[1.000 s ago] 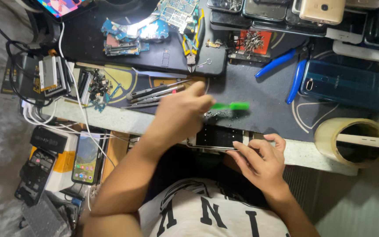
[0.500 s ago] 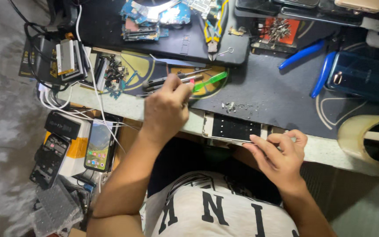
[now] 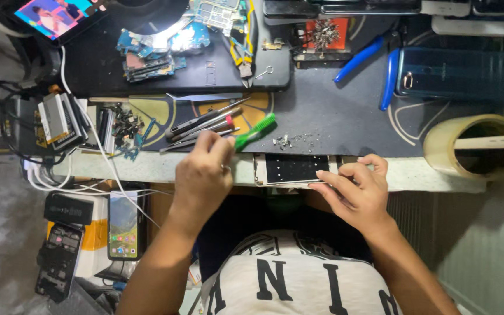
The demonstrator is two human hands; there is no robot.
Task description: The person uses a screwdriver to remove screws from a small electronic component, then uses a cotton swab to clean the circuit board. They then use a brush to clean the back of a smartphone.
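The person wears a light grey, heathered T-shirt (image 3: 298, 286) with large dark block letters printed across the chest. The sleeves are short and lie out of sight, so both forearms are bare from the lower edge of the view up to the wrists. No watch, bracelet or glove shows on either arm. The left hand (image 3: 202, 175) carries a thin ring on one finger, seen as a small pale band. The right hand (image 3: 354, 195) has short, trimmed nails and no ring that can be made out.
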